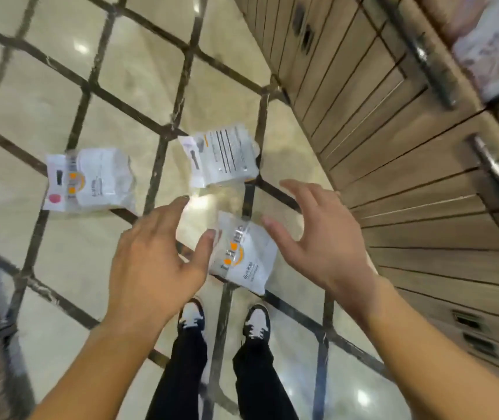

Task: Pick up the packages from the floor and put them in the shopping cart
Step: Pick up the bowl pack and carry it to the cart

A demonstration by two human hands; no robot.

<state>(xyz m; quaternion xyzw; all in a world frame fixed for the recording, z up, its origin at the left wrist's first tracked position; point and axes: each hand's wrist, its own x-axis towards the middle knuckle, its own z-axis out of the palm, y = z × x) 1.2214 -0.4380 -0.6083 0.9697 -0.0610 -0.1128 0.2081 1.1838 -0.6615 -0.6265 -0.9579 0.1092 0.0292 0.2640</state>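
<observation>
Three white plastic packages lie on the tiled floor. The nearest package [243, 257], with an orange logo, lies just in front of my shoes. My left hand [154, 256] hovers to its left, fingers apart, thumb close to its edge. My right hand [318, 237] hovers to its right, fingers spread, holding nothing. A second package [222, 157] with black print lies farther ahead. A third package [89, 180] with a red dot lies to the left. The shopping cart is not in view.
The cream floor [139, 83] has dark grout lines. A wooden cabinet front [393, 165] with metal bar handles [498, 174] runs along the right side. More bagged goods [493, 50] sit on its top at the upper right. My shoes [192, 316] stand below the nearest package.
</observation>
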